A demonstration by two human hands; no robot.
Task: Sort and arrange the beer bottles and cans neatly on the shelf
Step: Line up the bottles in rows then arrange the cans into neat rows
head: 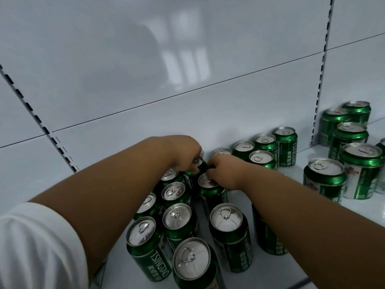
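While left hand (185, 157) grips glossy green can (196, 166), right hand (224, 171) pinches neighbouring can (210, 185).

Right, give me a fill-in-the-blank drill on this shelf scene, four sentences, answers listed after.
1. Every can on the shelf stands ____.
2. The left hand grips a can at the ____ of the near rows.
3. The right hand touches the ____ of the neighbouring can.
4. The cans' bodies are mainly ____ in colour.

Missing words: upright; back; top; green
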